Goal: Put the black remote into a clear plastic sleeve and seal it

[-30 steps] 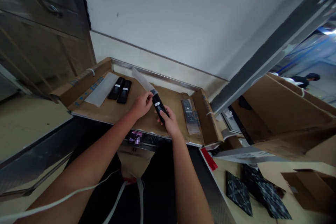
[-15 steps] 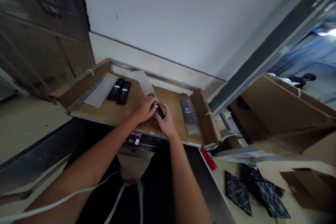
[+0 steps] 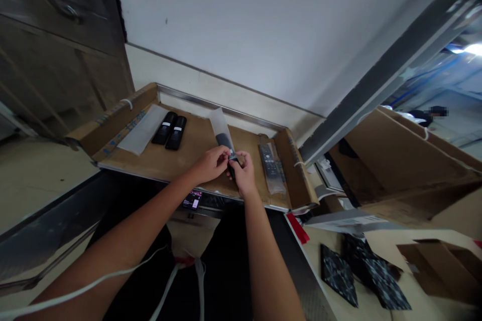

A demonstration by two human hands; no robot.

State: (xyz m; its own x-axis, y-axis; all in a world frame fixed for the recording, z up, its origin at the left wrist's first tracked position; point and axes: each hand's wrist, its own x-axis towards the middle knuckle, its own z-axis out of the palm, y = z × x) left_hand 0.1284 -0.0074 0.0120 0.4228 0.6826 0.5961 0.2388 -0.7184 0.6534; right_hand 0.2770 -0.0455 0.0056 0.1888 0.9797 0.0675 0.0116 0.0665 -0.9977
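Note:
A black remote control (image 3: 232, 170) is partly inside a translucent plastic sleeve (image 3: 218, 119), which points away from me over the cardboard-lined tray. My right hand (image 3: 243, 171) is closed around the remote's near end. My left hand (image 3: 215, 164) pinches at the sleeve's mouth beside the remote. To the left, two more black remotes (image 3: 164, 128) lie side by side, face down, each with a white label. Next to them lies a flat stack of plastic sleeves (image 3: 140, 133). On the right lies a bagged remote (image 3: 270, 164), buttons up.
The cardboard-lined tray (image 3: 196, 160) has raised cardboard sides at left and right. A lit phone (image 3: 192, 200) sits below its front edge. A large cardboard box (image 3: 406, 165) stands at right; dark patterned packets (image 3: 339, 273) lie below. A person (image 3: 424, 115) is in the background.
The remote has gone further into the sleeve, showing dark through the plastic. The sleeve has swung to the right and more upright. Both hands have shifted slightly right.

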